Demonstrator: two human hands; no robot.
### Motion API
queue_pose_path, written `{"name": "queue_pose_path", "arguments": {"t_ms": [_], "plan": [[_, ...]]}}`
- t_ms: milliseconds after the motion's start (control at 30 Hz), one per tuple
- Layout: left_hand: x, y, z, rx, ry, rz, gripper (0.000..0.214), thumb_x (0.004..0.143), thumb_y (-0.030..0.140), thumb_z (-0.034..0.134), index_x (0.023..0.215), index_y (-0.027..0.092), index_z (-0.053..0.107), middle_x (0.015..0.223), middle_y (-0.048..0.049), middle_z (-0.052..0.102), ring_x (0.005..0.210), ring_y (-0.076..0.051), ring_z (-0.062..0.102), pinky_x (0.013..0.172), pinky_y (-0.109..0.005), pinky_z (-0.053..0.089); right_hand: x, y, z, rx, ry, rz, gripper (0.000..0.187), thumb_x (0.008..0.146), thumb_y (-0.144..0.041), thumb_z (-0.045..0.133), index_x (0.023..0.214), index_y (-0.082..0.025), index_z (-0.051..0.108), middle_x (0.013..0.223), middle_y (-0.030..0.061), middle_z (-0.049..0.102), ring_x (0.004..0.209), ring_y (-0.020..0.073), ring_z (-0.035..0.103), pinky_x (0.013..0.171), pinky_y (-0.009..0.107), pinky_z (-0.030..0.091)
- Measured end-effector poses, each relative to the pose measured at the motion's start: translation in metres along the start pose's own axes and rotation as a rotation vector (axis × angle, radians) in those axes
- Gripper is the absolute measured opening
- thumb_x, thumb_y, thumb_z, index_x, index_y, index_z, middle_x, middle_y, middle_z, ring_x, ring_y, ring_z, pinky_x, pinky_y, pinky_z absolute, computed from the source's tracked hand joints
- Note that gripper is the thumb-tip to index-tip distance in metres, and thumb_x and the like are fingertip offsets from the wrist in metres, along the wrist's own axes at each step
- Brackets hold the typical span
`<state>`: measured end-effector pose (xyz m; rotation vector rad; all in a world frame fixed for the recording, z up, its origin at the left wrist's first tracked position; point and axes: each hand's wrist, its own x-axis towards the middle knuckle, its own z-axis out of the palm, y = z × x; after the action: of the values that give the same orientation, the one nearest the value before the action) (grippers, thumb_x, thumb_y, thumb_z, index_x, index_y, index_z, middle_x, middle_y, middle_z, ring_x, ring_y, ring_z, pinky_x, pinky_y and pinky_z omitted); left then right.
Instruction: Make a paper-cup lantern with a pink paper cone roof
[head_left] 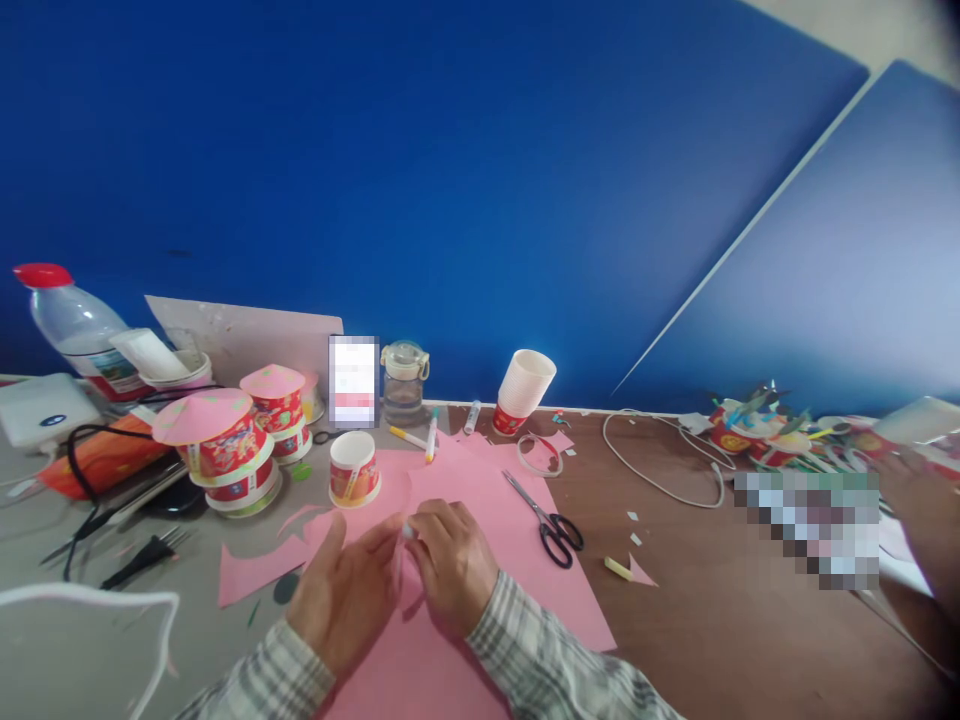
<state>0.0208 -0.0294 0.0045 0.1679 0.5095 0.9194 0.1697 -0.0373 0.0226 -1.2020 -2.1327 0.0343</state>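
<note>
"Where was the pink paper piece (399,563) seen?"

"Between the left hand (349,580) and the right hand (454,565), over the pink sheet (525,590). A small white object (409,531) was pinched by the right thumb and fingers; what it was could not be made out."

"And the left grip?"

"The thumb was held apart from the outstretched fingers, the paper at their tips; whether it was gripped could not be told."

"How much had been done?"

"Two stacks of red paper cups (221,453) were topped with pink cones (202,413) and were judged complete. Some cutting was judged done too: a curved offcut (259,572) was left lying near the scissors-free left side, while the black-handled scissors (546,516) were placed on the sheet."

"What was left?"

"The single paper cup (354,478) was topped by nothing, and the piece between the hands was judged unfinished."
</note>
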Motion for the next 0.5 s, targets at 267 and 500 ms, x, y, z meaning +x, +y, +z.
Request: {"name": "queue_pose_path", "arguments": {"t_ms": [267, 500], "plan": [[0.004, -0.001, -0.002, -0.086, -0.019, -0.023, 0.061, 0.061, 0.063, 0.043, 0.094, 0.014, 0.057, 0.085, -0.0107, 0.066, 0.083, -0.026, 0.058, 0.076, -0.042, 0.045, 0.0, -0.006, -0.004, -0.02, -0.085, -0.015, 0.005, 0.086, -0.019, 0.051, 0.082, -0.02, 0.054, 0.082, 0.0009, 0.062, 0.07, 0.0159, 0.057, 0.066, 0.028, 0.044], [-0.002, -0.009, 0.007, -0.125, -0.144, 0.012, 0.05, 0.067, 0.057, 0.043, 0.084, 0.014, 0.061, 0.066, -0.0041, 0.065, 0.066, -0.019, 0.058, 0.076, -0.038, 0.044, -0.001, -0.013, 0.004, -0.062, -0.125, -0.054, 0.014, 0.089, -0.021, 0.047, 0.077, -0.021, 0.053, 0.078, -0.0012, 0.061, 0.07, 0.0142, 0.057, 0.066, 0.027, 0.042]]}}
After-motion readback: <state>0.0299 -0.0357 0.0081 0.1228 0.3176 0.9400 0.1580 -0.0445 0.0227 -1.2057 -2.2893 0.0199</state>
